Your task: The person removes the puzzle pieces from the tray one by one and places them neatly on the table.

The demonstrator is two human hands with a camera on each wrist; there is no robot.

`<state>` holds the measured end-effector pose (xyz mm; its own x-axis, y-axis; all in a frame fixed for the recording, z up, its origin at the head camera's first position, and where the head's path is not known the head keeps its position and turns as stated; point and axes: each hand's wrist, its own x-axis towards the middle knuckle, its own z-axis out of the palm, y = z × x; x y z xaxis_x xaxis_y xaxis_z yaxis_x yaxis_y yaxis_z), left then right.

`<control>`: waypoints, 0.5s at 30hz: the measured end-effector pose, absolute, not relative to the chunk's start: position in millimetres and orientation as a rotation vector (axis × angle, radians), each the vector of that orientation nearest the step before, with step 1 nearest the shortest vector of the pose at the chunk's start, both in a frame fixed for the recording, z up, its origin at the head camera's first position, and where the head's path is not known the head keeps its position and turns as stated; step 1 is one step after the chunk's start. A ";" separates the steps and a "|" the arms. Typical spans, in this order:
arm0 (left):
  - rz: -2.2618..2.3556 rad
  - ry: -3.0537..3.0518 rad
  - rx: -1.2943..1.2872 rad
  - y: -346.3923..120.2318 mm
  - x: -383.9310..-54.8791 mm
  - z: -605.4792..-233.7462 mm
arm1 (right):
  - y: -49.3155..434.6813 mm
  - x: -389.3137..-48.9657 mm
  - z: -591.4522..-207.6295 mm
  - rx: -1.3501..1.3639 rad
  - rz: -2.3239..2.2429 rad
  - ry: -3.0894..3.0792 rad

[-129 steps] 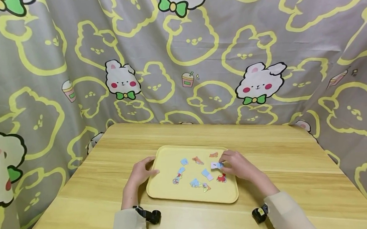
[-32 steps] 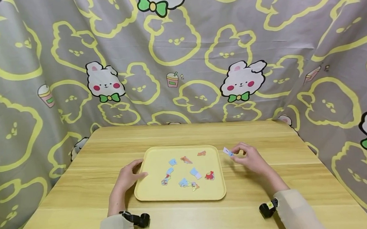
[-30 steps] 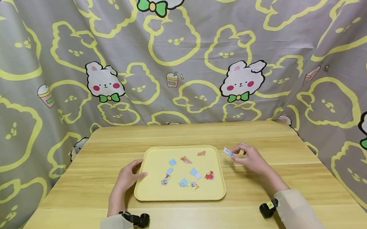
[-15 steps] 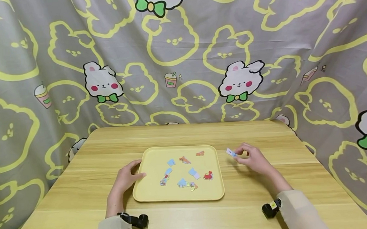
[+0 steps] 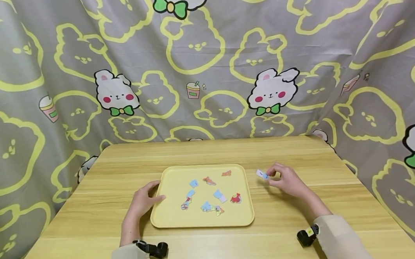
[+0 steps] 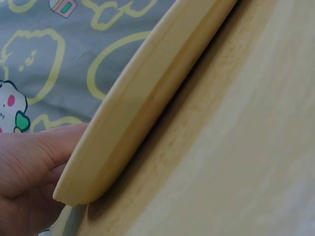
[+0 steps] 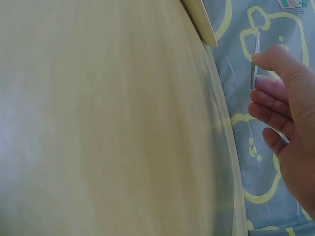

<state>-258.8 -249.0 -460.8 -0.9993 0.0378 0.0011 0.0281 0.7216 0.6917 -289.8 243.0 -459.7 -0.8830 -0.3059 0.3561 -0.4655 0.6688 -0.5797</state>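
A yellow tray [image 5: 202, 220] lies on the table with several small printed puzzle pieces on it. My left hand [image 5: 142, 199] grips the tray's left rim, thumb over the top and fingers at the outer side; in the left wrist view the hand [image 6: 34, 172] meets the tray's corner. To the right of the tray, my right hand [image 5: 285, 180] pinches a pale blue and lilac puzzle piece [image 5: 261, 174] between thumb and fingers, held above the table. That piece [image 7: 255, 64] shows edge-on in the right wrist view. Within the tray are a red piece [image 5: 236, 198] and an orange one [image 5: 226, 173].
The wooden table [image 5: 213, 248] extends on all sides of the tray. Behind it hangs a grey curtain [image 5: 204, 67] with cartoon animals. Blue pieces [image 5: 219, 196], a joined strip [image 5: 187, 200] and another joined cluster [image 5: 213, 208] lie in the tray.
From over the tray's right part, my right hand has lifted the puzzle piece and carried it past the right rim. Lately it has barely moved. My left hand stays at the tray.
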 end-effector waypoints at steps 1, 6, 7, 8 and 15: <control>1.166 2.904 0.057 -249.0 -258.8 -460.7 | 243.1 -289.9 -459.9 0.627 1.013 -2.660; 1.164 2.908 0.058 -248.8 -259.3 -460.7 | 243.5 -290.4 -460.6 0.648 0.987 -2.678; 1.165 2.906 0.058 -248.8 -259.4 -460.7 | 243.3 -290.4 -460.6 0.648 0.981 -2.685; 1.167 2.904 0.057 -248.8 -259.5 -460.8 | 243.3 -290.3 -460.6 0.650 0.977 -2.692; 1.177 2.894 0.050 -248.3 -257.9 -460.0 | 242.7 -288.6 -461.1 0.655 0.931 -2.772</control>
<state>-257.9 -248.3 -460.0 -0.9993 0.0359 -0.0034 0.0233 0.7157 0.6980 -288.6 242.7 -461.1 -0.8945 -0.3571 0.2690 -0.4471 0.7129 -0.5403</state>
